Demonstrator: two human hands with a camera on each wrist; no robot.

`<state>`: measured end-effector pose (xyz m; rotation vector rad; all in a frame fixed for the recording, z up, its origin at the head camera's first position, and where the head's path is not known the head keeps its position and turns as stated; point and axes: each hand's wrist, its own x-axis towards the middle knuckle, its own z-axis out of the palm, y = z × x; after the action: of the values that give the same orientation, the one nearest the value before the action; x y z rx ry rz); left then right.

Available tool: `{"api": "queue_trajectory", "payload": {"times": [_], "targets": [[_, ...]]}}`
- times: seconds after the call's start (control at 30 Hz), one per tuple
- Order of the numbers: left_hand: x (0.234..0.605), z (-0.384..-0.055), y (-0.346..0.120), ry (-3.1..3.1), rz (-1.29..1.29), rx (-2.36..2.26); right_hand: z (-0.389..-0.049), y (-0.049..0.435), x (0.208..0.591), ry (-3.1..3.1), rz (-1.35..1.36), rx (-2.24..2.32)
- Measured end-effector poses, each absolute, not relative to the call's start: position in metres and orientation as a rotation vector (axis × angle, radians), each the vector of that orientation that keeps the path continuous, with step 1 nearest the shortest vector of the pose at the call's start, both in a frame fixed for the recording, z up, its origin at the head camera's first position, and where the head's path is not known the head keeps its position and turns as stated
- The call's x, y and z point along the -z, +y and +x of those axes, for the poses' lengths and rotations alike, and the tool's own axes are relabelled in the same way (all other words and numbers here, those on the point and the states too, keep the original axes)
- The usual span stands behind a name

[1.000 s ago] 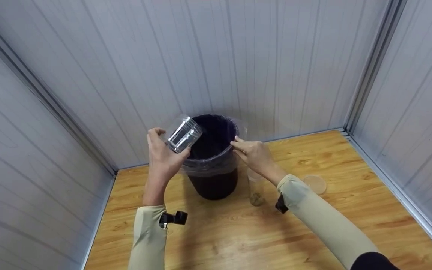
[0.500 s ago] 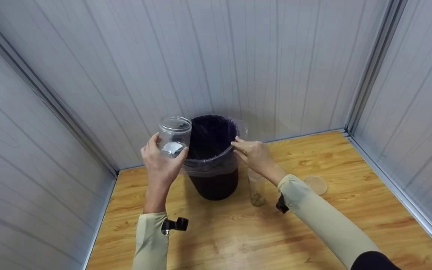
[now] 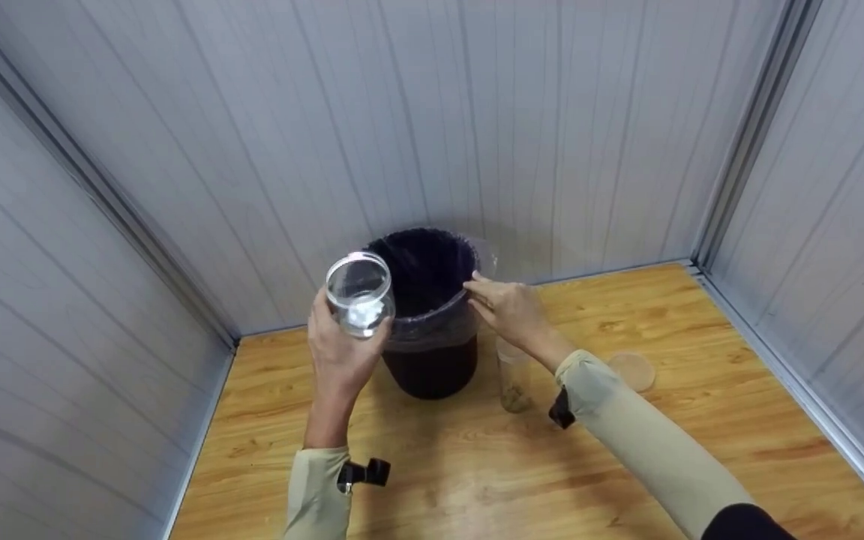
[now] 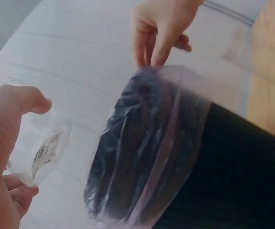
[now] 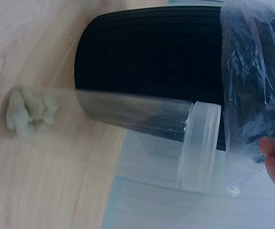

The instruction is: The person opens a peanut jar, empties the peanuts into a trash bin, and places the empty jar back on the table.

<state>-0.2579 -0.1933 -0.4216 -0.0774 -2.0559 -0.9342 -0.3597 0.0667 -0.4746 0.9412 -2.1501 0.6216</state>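
Observation:
My left hand [image 3: 338, 360] holds a clear plastic jar [image 3: 361, 300] by its lower part, beside the left rim of a black trash bin. The jar has no lid on and its mouth tips toward the head camera. A barcode label [image 4: 46, 152] shows on its base in the left wrist view. A thin, see-through bag [image 3: 432, 330] lines the bin [image 3: 436, 371] and folds over its rim. At the bin's right rim my right hand [image 3: 511, 307] pinches the bag between thumb and fingers, as the left wrist view [image 4: 163, 28] also shows.
Close to the bin's right side stands a tall clear jar [image 3: 513, 382] with a whitish lid [image 5: 201, 148] and pale, peanut-like lumps [image 5: 30, 112] at its bottom. A round translucent lid [image 3: 632, 371] lies on the wooden floor [image 3: 469, 480]. Panelled walls [image 3: 432, 112] surround the spot.
The jar in my left hand was tilted toward the bin's mouth, then turned upright. Now it leans toward the head camera, slightly lower. My right hand stays at the rim.

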Motion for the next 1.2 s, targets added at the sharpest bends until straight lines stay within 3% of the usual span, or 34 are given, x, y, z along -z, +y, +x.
{"api": "queue_trajectory", "payload": {"times": [0.37, 0.9, 1.2], "targets": [[0.451, -0.238, -0.181, -1.974, -0.021, 1.017, -0.342, 0.073, 0.486, -2.034, 0.859, -0.792], [0.497, -0.222, -0.181, -1.956, -0.011, 1.107, -0.246, 0.109, 0.541, -1.947, 0.770, -1.153], [0.535, -0.229, -0.192, -1.906, 0.097, 1.098, -0.229, 0.116, 0.567, -2.011, 0.715, -1.212]]}}
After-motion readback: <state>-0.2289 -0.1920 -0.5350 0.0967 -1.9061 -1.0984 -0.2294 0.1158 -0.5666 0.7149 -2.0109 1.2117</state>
